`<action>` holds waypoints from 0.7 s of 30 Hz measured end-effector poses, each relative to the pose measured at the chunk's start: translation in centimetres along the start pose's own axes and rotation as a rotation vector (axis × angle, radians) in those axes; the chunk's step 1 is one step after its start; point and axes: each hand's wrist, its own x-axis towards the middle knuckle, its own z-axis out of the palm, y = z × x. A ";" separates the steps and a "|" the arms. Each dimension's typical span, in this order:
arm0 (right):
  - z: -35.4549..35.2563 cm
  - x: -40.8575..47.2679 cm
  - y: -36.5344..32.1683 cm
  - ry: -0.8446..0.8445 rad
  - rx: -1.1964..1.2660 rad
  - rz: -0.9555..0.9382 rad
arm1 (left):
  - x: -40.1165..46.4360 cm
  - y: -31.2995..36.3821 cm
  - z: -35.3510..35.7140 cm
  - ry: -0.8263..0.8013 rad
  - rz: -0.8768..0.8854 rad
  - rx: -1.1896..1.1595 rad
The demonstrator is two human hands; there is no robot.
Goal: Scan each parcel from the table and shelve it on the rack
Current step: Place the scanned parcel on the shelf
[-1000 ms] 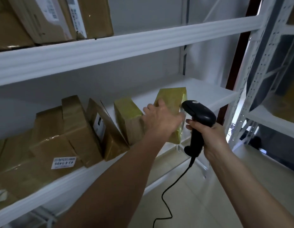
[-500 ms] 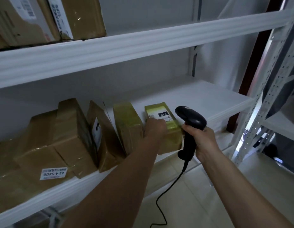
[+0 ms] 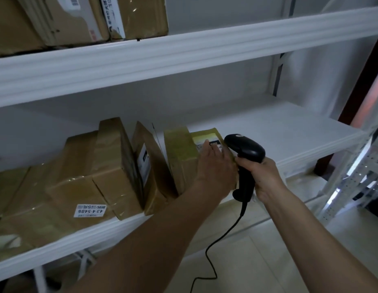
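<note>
Your left hand (image 3: 216, 166) presses straight fingers flat on the parcel (image 3: 207, 136) at the shelf's (image 3: 289, 132) front edge; your right hand (image 3: 263, 176) grips the scanner (image 3: 245, 153).

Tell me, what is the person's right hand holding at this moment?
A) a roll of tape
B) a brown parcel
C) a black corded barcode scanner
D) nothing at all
C: the right hand grips the handle of the black barcode scanner, its cord hanging down toward the floor, while the left hand rests flat on the labelled parcel on the shelf.
</note>
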 end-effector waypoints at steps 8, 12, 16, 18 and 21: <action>1.2 0.0 0.5 -0.006 -0.042 -0.005 | 0.1 -1.3 0.4 -0.020 -0.063 -0.063; 0.4 -0.9 0.4 0.031 -0.024 -0.034 | -0.5 -2.0 1.1 0.079 -0.072 -0.273; -0.1 -2.9 0.2 0.027 0.018 -0.084 | -3.3 -2.4 1.3 0.251 -0.018 -0.503; 0.1 -4.1 0.5 -0.013 0.022 -0.105 | -5.5 -2.3 1.4 0.372 -0.019 -0.625; 1.2 -6.1 1.7 -0.093 -0.053 -0.102 | -9.0 -2.8 3.2 0.500 -0.107 -0.720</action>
